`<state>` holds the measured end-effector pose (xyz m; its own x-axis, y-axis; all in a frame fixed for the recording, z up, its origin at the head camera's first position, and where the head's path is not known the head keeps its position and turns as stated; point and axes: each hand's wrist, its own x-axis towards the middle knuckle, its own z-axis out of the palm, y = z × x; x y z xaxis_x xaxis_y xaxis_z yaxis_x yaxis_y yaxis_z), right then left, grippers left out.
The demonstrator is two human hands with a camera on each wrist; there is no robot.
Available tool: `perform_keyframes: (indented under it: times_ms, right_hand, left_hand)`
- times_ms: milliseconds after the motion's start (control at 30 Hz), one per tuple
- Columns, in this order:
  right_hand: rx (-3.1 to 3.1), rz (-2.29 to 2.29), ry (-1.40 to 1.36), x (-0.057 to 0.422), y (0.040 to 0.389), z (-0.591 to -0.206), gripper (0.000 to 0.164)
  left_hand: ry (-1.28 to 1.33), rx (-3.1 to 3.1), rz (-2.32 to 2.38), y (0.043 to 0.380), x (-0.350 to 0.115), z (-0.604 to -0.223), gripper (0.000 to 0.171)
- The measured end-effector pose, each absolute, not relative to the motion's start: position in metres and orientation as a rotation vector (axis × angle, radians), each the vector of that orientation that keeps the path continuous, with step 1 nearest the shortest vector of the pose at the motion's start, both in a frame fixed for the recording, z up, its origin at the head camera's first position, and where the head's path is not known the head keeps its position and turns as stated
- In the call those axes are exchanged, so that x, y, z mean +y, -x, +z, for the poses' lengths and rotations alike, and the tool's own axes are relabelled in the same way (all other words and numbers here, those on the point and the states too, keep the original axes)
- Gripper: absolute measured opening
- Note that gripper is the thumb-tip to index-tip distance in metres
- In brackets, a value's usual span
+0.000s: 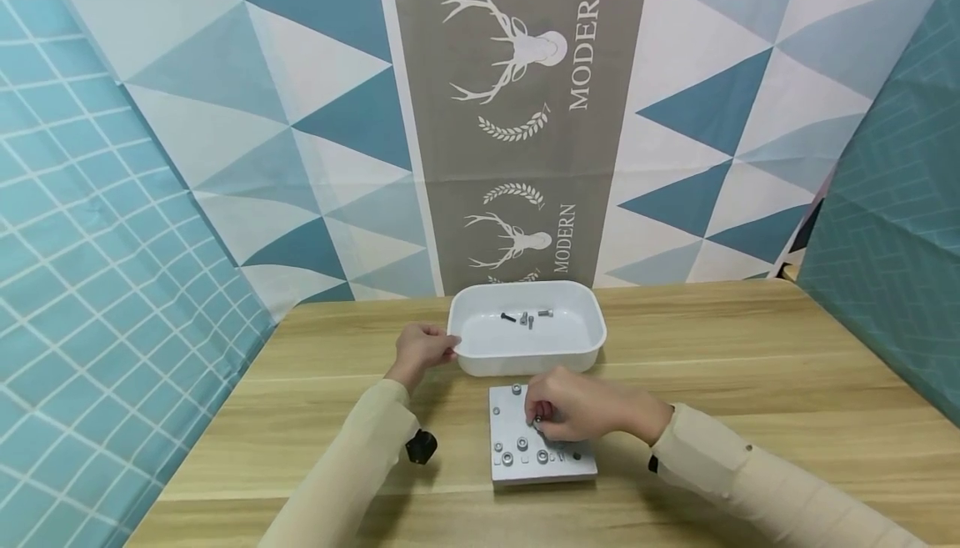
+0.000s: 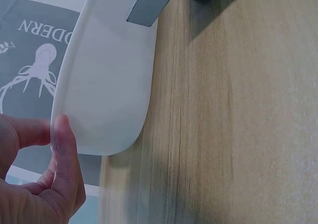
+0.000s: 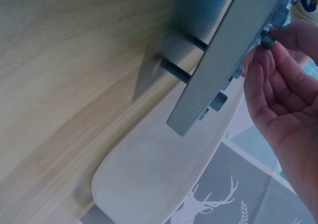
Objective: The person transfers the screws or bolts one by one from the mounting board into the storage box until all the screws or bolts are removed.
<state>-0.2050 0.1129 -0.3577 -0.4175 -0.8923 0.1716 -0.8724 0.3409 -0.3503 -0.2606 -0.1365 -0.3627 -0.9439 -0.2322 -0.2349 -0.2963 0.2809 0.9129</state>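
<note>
My left hand point(image 1: 423, 349) pinches the rim of a white plastic tray point(image 1: 528, 364) at its near left corner, thumb and fingers on either side of the wall in the left wrist view. Nearer to me is a thick metal plate point(image 1: 510, 427) with several socket-head bolts standing in it. Threaded bolt ends point(image 3: 176, 71) stick out beneath the plate in the right wrist view. Over the plate's right part, my right hand point(image 1: 573, 404) pinches the head of a bolt point(image 3: 268, 40) between thumb and fingertips, right at the plate's top face. The hand covers the plate's far right corner.
Several loose bolts point(image 1: 525, 319) lie on the tray floor, one of them black. Tray and plate are on a wooden table point(image 1: 720, 465). A patterned cloth point(image 1: 517, 139) hangs behind it, with blue tiled cloth point(image 1: 90, 239) at the left side.
</note>
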Motion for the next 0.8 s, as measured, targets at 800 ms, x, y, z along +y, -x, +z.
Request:
perform_keyframes:
  times_ms: [800]
  right_hand:
    - [2.542,-0.612,1.601,0.1161,0.205,-0.3487,0.006]
  left_hand:
    - [0.511,2.449,1.795,0.2634,-0.1369,-0.3617,0.021]
